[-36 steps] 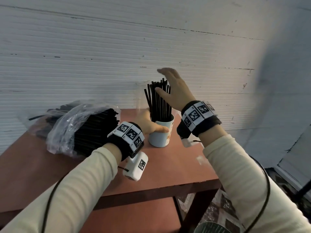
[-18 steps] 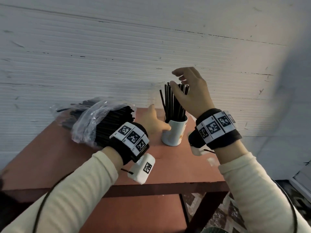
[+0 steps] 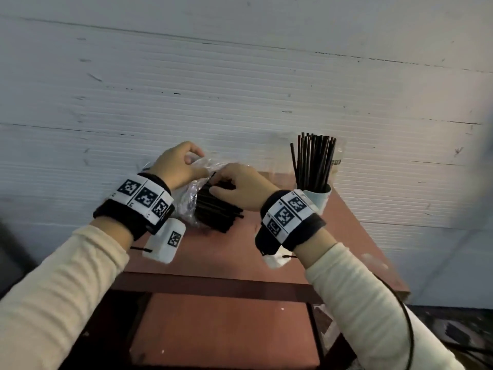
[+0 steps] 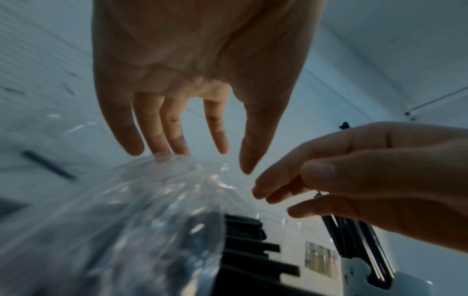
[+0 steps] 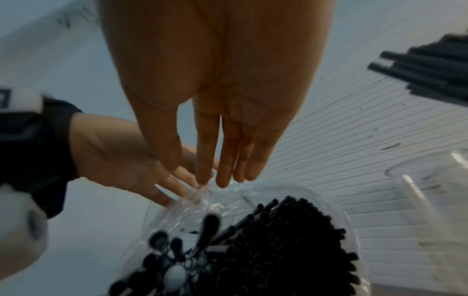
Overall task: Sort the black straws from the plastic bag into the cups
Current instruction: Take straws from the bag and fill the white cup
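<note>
A clear plastic bag [image 3: 190,201] full of black straws [image 3: 217,209] lies on the red-brown table [image 3: 226,252], its mouth facing right. My left hand [image 3: 196,161] rests on top of the bag, its straight fingertips [image 4: 164,154] touching the plastic and the thumb apart. My right hand [image 3: 221,184] is at the bag's mouth; its thumb and fingers [image 5: 202,176] pinch the crumpled plastic rim above the straw ends [image 5: 278,240]. To the right stands a white cup [image 3: 318,200] with several upright black straws [image 3: 313,161].
A clear plastic cup [image 5: 425,196] stands just behind the white cup, against the white ribbed wall [image 3: 240,102]. The table's front edge [image 3: 213,285] lies below my wrists, with a lower shelf [image 3: 226,332] under it. Cables run along both sleeves.
Both hands left the white cup and moved left to the bag. The left hand now lies on the bag's top and the right is at its mouth. The view shifted left.
</note>
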`<action>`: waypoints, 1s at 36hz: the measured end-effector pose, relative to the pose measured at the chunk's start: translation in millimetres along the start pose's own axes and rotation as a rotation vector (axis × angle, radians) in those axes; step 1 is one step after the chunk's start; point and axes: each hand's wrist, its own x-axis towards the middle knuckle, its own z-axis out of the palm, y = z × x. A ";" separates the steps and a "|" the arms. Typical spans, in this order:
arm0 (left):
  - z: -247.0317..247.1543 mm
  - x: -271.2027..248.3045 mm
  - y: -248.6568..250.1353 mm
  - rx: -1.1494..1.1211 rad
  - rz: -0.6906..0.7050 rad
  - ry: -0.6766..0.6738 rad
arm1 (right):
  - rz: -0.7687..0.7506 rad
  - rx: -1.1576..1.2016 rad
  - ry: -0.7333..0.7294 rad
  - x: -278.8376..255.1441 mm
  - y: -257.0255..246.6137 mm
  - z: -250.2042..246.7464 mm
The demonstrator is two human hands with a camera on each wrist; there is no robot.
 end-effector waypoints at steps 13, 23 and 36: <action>-14.6 -2.3 -21.8 0.044 0.092 -0.046 | 0.075 -0.213 -0.254 24.1 -4.9 25.0; -21.4 -3.0 -30.5 0.013 0.105 0.024 | -0.028 -0.269 -0.353 28.1 -14.2 21.7; -22.8 0.7 -32.2 0.013 0.075 0.036 | 0.016 -0.137 -0.222 34.1 1.2 11.5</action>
